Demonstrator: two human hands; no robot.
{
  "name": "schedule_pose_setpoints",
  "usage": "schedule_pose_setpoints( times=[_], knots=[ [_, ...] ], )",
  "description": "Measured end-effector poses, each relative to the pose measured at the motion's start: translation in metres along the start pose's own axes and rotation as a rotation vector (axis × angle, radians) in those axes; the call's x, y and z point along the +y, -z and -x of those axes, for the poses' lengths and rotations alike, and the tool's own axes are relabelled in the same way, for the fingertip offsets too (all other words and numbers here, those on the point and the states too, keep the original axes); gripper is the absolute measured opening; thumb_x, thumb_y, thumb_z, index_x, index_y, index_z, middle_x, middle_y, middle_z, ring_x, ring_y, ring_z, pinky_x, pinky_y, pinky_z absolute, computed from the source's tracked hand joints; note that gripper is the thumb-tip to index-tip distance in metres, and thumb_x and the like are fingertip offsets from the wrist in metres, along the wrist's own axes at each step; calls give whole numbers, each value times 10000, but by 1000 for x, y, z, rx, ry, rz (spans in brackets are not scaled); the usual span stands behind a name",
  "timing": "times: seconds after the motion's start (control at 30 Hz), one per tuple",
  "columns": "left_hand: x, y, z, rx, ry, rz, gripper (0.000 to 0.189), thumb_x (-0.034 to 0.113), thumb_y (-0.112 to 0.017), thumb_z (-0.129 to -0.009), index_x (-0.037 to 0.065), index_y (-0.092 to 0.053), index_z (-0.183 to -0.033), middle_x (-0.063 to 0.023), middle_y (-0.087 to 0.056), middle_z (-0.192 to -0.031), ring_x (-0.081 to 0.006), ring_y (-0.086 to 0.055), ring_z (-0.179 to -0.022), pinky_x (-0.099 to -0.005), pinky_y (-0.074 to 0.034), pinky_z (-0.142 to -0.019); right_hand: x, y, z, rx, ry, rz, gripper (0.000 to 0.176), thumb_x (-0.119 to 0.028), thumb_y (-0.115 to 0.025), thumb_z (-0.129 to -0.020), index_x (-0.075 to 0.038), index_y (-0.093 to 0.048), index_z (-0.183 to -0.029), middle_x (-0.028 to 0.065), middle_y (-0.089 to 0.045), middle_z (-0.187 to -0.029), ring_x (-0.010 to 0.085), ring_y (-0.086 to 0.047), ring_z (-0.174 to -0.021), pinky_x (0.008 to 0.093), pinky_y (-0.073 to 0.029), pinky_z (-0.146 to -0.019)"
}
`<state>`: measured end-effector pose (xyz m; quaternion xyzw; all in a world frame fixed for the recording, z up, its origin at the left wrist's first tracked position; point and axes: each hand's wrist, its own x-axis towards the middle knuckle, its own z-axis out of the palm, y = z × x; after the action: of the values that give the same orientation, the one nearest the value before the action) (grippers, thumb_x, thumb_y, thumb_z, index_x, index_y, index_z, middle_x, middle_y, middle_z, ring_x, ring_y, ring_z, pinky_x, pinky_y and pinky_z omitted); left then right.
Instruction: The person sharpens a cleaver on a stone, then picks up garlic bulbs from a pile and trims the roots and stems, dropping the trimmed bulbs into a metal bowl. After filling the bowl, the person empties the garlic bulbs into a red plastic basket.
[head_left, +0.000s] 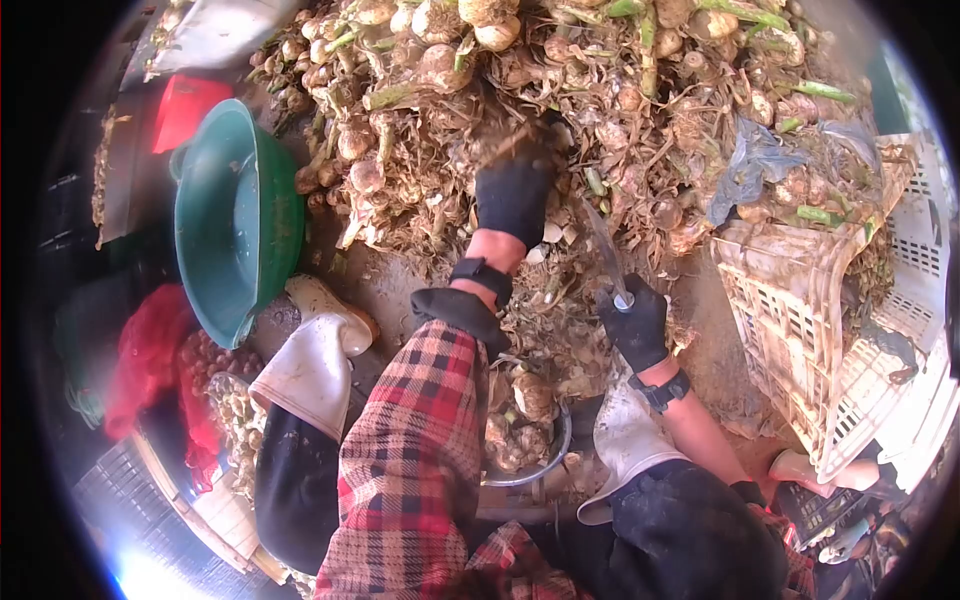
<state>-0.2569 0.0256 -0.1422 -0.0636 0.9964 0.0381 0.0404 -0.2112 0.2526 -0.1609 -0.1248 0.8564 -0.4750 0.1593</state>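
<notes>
The knife [606, 255] is slim and narrow-bladed, gripped in the black-gloved right hand [637, 325] just beyond the metal bowl [548, 468], blade pointing away from it and tilted a little left. Farther out from the bowl lies the heap of muddy bulbs [620, 110], pale and round, tangled with dry stalks, roots and a few green stems. The gloved left hand [512, 198] is pushed into its near edge.

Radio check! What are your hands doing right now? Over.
Left hand reaching into the onion pile, grip unclear. Right hand shut on knife, blade up. Bowl of onions between knees.
</notes>
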Motion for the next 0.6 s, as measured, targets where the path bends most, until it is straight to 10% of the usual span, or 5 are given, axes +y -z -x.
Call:
schedule_pose_setpoints(
  times=[0.23, 0.4, 0.6],
  knots=[
    [-16, -13, 68, -261, 97, 265, 469, 245, -682, -745, 95, -547, -1169, -185, -612, -917, -368, -608, -873, -471, -492, -760, 4, 3, 9, 0, -30, -5, 166, -148, -710, -756, -23, -603, -780, 154, -620, -670, 301, -623, -615, 351, -482, -577],
    [-23, -3, 101, -72, 446, 836, 651, 127, -808, -610, 27, -536, -1193, -138, -615, -1092, -263, -608, -999, -342, -480, -896, -11, 5, 9, -34, -64, -168, 182, -166, -709, -769, -12, -625, -816, 139, -615, -652, 235, -599, -580, 333, -478, -571],
    [5, 50, 113, -2, 284, 796, 613, 89, -795, -605, 9, -559, -1165, -112, -595, -1120, -227, -568, -1065, -334, -451, -946, -77, 23, -1, -39, 41, -247, 222, -203, -739, -773, -24, -639, -859, 79, -592, -645, 135, -543, -580, 293, -460, -572]
  ],
)
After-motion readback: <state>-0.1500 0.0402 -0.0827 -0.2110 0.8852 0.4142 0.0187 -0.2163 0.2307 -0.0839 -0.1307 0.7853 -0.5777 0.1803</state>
